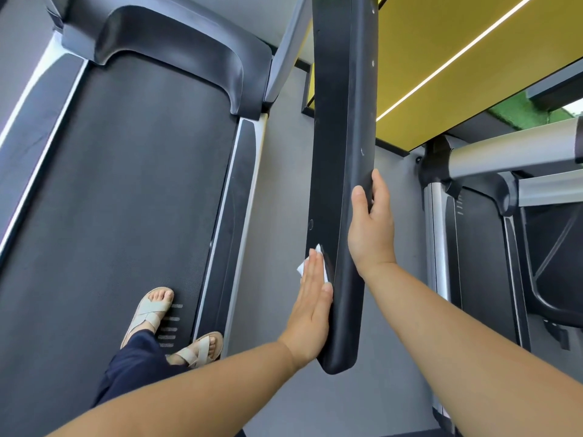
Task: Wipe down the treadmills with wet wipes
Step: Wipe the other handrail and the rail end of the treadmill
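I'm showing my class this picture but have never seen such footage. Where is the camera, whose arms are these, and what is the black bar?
The one picture comes from a camera worn on a person's head, looking down, so the arms are the wearer's own. The black bar is a treadmill handrail. The left hand presses a white wet wipe flat against it; the right hand grips its other edge. Sandalled feet stand on the treadmill belt; another treadmill stands at the right.

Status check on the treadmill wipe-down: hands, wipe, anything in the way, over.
Left hand flat, pressing wet wipe on lower end of black handrail. Right hand holds handrail's far edge higher up. Nothing on the rail above the wipe.
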### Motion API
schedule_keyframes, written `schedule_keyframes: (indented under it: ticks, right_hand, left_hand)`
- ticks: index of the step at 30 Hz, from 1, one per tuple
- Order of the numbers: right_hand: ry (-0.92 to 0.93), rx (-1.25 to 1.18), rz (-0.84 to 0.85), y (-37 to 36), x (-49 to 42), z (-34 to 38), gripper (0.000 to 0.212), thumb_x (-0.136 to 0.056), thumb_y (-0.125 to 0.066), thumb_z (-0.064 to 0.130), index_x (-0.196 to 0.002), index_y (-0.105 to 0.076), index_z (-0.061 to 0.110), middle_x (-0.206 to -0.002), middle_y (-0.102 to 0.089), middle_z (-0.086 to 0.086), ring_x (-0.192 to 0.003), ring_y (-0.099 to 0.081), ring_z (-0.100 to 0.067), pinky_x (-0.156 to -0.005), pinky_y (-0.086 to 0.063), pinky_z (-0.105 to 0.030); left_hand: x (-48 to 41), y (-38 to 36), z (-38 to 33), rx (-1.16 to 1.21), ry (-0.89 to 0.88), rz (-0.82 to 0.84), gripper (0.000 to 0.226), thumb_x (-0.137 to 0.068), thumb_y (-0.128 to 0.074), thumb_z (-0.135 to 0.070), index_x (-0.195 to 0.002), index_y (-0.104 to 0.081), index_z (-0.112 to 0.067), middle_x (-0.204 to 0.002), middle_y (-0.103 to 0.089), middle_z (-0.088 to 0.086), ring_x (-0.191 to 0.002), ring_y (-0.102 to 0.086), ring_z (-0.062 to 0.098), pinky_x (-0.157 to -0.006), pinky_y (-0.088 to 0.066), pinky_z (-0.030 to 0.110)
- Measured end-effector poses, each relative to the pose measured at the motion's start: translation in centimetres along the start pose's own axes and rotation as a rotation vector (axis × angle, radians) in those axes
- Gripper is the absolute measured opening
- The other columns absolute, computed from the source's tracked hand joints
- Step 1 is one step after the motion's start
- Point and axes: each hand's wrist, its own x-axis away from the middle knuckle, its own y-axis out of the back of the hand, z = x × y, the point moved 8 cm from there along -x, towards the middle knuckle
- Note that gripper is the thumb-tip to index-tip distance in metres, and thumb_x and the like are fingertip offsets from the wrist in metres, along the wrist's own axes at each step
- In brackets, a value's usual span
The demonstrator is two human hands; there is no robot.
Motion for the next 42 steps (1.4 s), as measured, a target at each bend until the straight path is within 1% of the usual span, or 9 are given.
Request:
schedule_keyframes:
  ticks: [6,10,13,18,24,29,36,40,42]
  right_hand:
    - [0.005,-0.018,-0.012,0.0,0.0,0.0,0.048,-0.102,-0.04,0.032,-0.148,-0.027,0.027,-0.152,-0.031,0.009,-0.139,-0.028,-0.006,-0.112,-0.025,-0.023]
    - [-0.009,-0.017,-0.003,0.0,0.0,0.0,0.048,-0.102,-0.039,0.034,-0.148,-0.027,0.029,-0.152,-0.03,0.01,-0.139,-0.027,-0.006,-0.106,-0.024,-0.018]
    - [-0.019,-0.008,-0.013,0.1,0.0,-0.1,0.048,-0.101,-0.039,0.034,-0.148,-0.027,0.031,-0.152,-0.031,0.011,-0.138,-0.028,-0.005,-0.106,-0.024,-0.018]
    - [-0.027,0.002,-0.026,0.1,0.0,-0.1,0.049,-0.101,-0.041,0.032,-0.148,-0.028,0.028,-0.15,-0.032,0.014,-0.137,-0.027,0.0,-0.103,-0.02,-0.013]
    - [-0.047,0.01,-0.033,0.2,0.2,0.0,0.049,-0.101,-0.041,0.032,-0.148,-0.028,0.027,-0.15,-0.031,0.015,-0.136,-0.027,0.001,-0.107,-0.021,-0.016]
    - [-0.051,0.031,-0.037,0.2,0.2,0.2,0.049,-0.101,-0.041,0.032,-0.148,-0.028,0.028,-0.151,-0.031,0.014,-0.138,-0.028,-0.003,-0.112,-0.023,-0.021]
    - [-0.048,0.045,-0.033,0.2,0.2,0.4,0.048,-0.102,-0.04,0.032,-0.148,-0.027,0.027,-0.151,-0.031,0.012,-0.138,-0.028,-0.006,-0.111,-0.024,-0.022]
    - [-0.04,0.037,-0.038,0.2,0.2,0.2,0.049,-0.101,-0.041,0.033,-0.148,-0.028,0.026,-0.151,-0.032,0.011,-0.138,-0.029,-0.006,-0.111,-0.024,-0.021]
    - [-0.035,0.025,-0.042,0.2,0.2,0.2,0.049,-0.101,-0.042,0.033,-0.148,-0.029,0.026,-0.151,-0.033,0.011,-0.138,-0.03,-0.006,-0.112,-0.024,-0.023]
  left_hand:
    - [-3.2,1.3,0.1,0.055,0.063,-0.051,0.045,-0.099,-0.011,-0.05,-0.136,0.014,-0.046,-0.152,0.019,-0.025,-0.135,0.022,-0.01,-0.117,0.009,0.029]
    - [0.3,-0.1,1.4,0.081,0.091,0.015,0.05,-0.093,-0.012,-0.056,-0.135,0.014,-0.05,-0.15,0.02,-0.031,-0.135,0.021,-0.013,-0.118,0.008,0.028]
    - [0.0,0.2,1.8,0.093,0.133,0.011,0.045,-0.099,-0.011,-0.053,-0.135,0.016,-0.05,-0.149,0.02,-0.031,-0.135,0.022,-0.012,-0.119,0.007,0.032]
    - [-4.1,1.9,1.5,0.126,0.213,-0.04,0.062,-0.09,-0.013,-0.056,-0.146,0.014,-0.044,-0.152,0.013,-0.031,-0.141,0.014,-0.005,-0.12,0.0,0.039]
    - [0.1,0.3,2.8,0.146,0.221,0.062,0.045,-0.098,-0.012,-0.054,-0.131,0.018,-0.058,-0.148,0.021,-0.036,-0.138,0.019,-0.008,-0.12,0.002,0.039]
    - [-3.1,1.6,2.2,0.111,0.226,0.043,0.052,-0.101,-0.012,-0.044,-0.143,0.019,-0.043,-0.151,0.02,-0.03,-0.14,0.015,-0.005,-0.12,0.001,0.038]
    - [0.2,0.4,2.6,0.127,0.244,0.074,0.051,-0.103,-0.013,-0.039,-0.143,0.018,-0.041,-0.147,0.022,-0.032,-0.137,0.019,-0.01,-0.12,0.003,0.034]
    - [-1.8,1.1,2.5,0.107,0.221,0.052,0.054,-0.095,-0.014,-0.059,-0.137,0.02,-0.053,-0.156,0.015,-0.021,-0.144,0.012,0.002,-0.12,-0.001,0.041]
    - [-3.5,1.8,2.3,0.076,0.213,0.054,0.062,-0.089,-0.013,-0.064,-0.14,0.02,-0.051,-0.155,0.015,-0.025,-0.144,0.01,0.003,-0.12,-0.002,0.042]
